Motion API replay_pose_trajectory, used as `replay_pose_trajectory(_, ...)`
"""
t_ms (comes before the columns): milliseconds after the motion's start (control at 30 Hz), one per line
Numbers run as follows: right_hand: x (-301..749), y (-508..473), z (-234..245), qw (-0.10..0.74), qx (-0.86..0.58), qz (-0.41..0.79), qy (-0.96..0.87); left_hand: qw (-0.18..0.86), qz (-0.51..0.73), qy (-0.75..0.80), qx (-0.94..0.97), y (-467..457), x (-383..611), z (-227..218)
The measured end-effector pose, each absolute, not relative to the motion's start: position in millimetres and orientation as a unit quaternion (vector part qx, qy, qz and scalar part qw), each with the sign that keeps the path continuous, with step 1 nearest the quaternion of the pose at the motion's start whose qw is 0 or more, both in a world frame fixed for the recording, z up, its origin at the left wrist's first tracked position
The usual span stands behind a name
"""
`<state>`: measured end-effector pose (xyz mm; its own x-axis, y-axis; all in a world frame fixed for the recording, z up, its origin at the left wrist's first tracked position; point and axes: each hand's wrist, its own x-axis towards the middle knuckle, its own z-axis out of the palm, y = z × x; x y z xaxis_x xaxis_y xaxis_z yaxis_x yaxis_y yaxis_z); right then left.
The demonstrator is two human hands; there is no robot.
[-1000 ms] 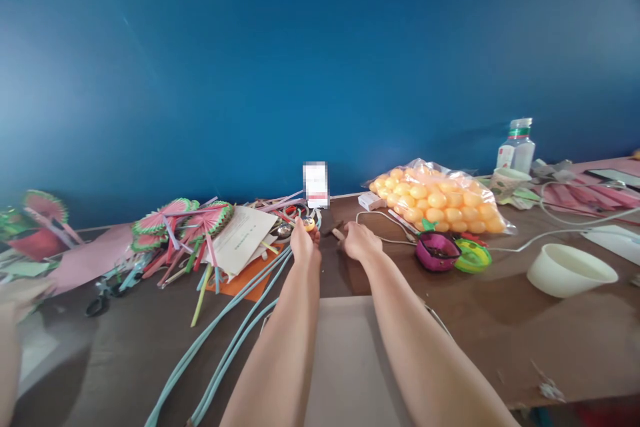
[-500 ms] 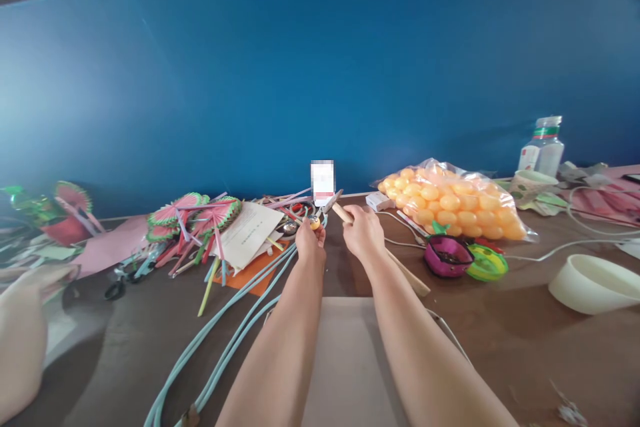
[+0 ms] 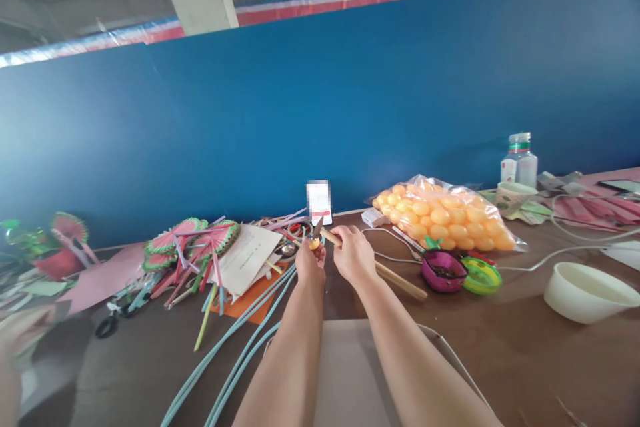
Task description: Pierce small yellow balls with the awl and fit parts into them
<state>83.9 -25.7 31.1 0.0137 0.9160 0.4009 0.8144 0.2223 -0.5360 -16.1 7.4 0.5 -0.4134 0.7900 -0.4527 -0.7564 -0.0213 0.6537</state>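
Observation:
My right hand (image 3: 354, 255) is closed around the wooden handle of a hammer (image 3: 403, 282). The handle runs back under my right wrist, and the dark, pointed head lies just above my left fingers. My left hand (image 3: 310, 264) pinches a small round shiny thing with a yellow-orange face (image 3: 314, 242); its exact kind is too small to make out. The hammer's head overlaps it in view, and I cannot tell whether they touch. Left of my fingers lies a similar shiny metal round piece (image 3: 289, 249). Behind both hands a phone (image 3: 320, 203) leans upright, its screen blurred.
Paper fans (image 3: 220, 240), printed sheets (image 3: 247, 257) and pale blue cables (image 3: 227, 333) crowd the left. To the right are a bag of orange balls (image 3: 445, 217), a purple dish (image 3: 443, 272) and a white bowl (image 3: 567, 293). Another person's blurred hand (image 3: 27, 327) is at far left.
The hammer's head has swung down and left onto the spot of the round thing in my left hand. My view has tilted up. The other person's arm has shifted toward the left edge.

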Motion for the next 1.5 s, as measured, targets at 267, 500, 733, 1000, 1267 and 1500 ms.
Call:
replay_pose_trajectory(267,85.0,-28.1,32.5,0.342,-0.629,0.075,-0.694,0.543,0.713,0.442,0.015,6.5,-17.0,1.6)
replay_pose_trajectory(500,84.2,-29.7,33.9,0.339,-0.634,0.069,-0.692,0.540,0.715,0.444,0.032,7.6,-17.1,-0.1)
replay_pose_trajectory(733,83.3,-31.0,35.7,0.337,-0.639,0.056,-0.690,0.538,0.709,0.452,0.060,7.0,-16.1,0.4)
replay_pose_trajectory(1000,85.3,-29.1,36.2,0.387,-0.632,0.053,-0.669,0.542,0.708,0.450,0.046,6.6,-15.6,3.8)
replay_pose_trajectory(1267,83.8,-29.7,34.3,0.359,-0.623,0.066,-0.692,0.536,0.710,0.454,0.050,4.9,-14.9,5.0)
replay_pose_trajectory(1500,84.6,-29.8,36.0,0.367,-0.626,0.067,-0.684,0.537,0.710,0.453,0.042,5.7,-15.3,6.1)
